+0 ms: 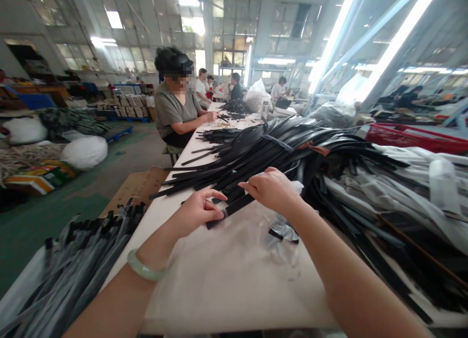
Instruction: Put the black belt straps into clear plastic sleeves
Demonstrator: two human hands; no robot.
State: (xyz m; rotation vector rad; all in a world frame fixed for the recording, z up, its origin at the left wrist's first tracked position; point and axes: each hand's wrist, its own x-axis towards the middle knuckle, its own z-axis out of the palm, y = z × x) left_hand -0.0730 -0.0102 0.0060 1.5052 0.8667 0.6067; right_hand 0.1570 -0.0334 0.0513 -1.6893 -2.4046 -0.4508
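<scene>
A flat black strap [237, 205] runs slanting between my two hands above the table. My left hand [195, 211] has its thumb and fingers at the strap's near end, with the thumb pressed on it. Farther up the strap, my right hand [272, 189] is closed around it, fingers curled in. A bit of clear plastic shows beside the right hand; whether the fingers hold it too I cannot tell. Just beyond both hands lies a large pile of black straps [248, 143], tied with a dark band. Crumpled clear plastic [285, 231] rests under my right forearm.
The white table [234, 289] stretches away from me. Plastic-sleeved straps [84, 265] stand at the left beside a cardboard sheet [137, 187]. More straps and white plastic wrapping [365, 187] cover the right. A co-worker [179, 104] sits at the table's left edge; a red crate [413, 138] is farther right.
</scene>
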